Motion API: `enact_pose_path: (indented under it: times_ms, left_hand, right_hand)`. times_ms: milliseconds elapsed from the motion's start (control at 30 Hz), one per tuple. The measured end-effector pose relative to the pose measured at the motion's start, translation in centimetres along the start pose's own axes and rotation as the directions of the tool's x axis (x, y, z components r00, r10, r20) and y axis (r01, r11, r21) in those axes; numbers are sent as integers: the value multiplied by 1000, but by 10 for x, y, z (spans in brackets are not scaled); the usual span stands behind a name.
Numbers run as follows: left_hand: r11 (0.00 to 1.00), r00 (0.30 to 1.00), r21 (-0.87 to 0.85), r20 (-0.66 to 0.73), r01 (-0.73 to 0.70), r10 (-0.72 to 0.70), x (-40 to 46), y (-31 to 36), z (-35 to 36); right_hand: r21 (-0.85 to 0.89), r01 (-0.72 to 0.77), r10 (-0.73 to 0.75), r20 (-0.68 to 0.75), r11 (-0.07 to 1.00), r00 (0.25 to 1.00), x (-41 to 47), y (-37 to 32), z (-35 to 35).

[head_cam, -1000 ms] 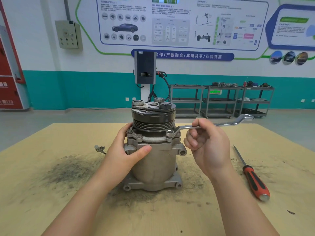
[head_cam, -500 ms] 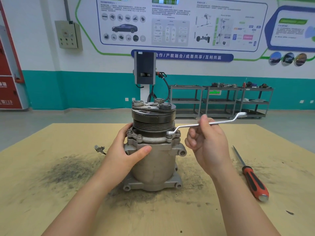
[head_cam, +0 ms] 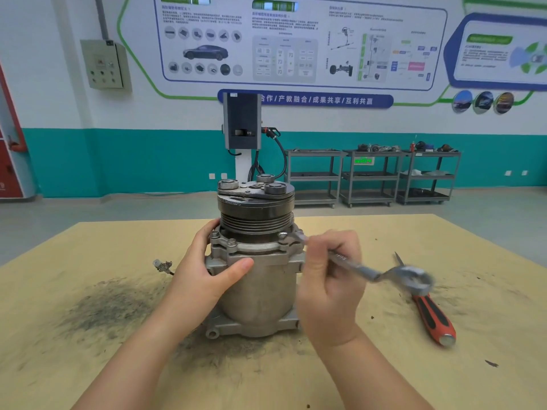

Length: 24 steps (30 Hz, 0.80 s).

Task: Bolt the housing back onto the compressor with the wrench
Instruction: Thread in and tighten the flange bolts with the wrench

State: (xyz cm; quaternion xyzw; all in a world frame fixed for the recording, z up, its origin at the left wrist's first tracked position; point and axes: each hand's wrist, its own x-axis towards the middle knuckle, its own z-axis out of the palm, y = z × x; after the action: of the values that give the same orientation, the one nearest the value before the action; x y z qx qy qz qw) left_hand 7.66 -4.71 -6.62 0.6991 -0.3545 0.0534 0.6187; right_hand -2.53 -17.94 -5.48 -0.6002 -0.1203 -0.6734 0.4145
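Beyond the hands, a white wall (head_cam: 44,108) with a teal lower band carries large printed posters (head_cam: 296,42) and a grey electrical box (head_cam: 103,65). A charging post (head_cam: 242,122) and three grey shelf carts (head_cam: 373,176) stand on the grey floor (head_cam: 88,214).

Dull cast-metal compressor (head_cam: 260,288), shiny steel wrench (head_cam: 384,273), matt wooden table (head_cam: 88,365)
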Motion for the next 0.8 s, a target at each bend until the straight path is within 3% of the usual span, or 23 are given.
enact_pose_path:
  times_ms: [100, 333, 400, 467, 533, 600, 700, 800]
  left_hand:
    - [1000, 1000, -6, 0, 5, -5, 1, -4, 0]
    - [999, 1000, -33, -6, 13, -14, 3, -5, 1]
    - [1000, 1000, -25, -4, 7, -8, 1, -2, 1]
    - [1000, 1000, -14, -1, 7, -7, 0, 0, 1]
    - [1000, 1000, -8, -1, 8, -8, 0, 3, 1]
    - [1000, 1000, -7, -4, 3, -3, 0, 4, 2]
    - [1000, 1000, -9, -7, 3, -3, 0, 3, 1]
    - [1000, 1000, -4, -3, 13, -13, 0, 3, 1]
  right_hand:
    - [-56, 130, -125, 81, 990, 989, -10, -4, 7]
    - [-45, 192, -185, 128, 980, 974, -6, -11, 8]
    - [17, 72, -73, 28, 997, 997, 6, -16, 2]
    - [163, -182, 201, -108, 970, 974, 16, -18, -2]
    - [326, -435, 504, -169, 839, 847, 23, -13, -7]
    - [438, -574, 685, -145, 692, 714, 29, -3, -11]
    - [579, -630, 796, -57, 519, 603, 35, 6, -14]
    - [560, -673, 797, 36, 483, 603, 36, 11, -16]
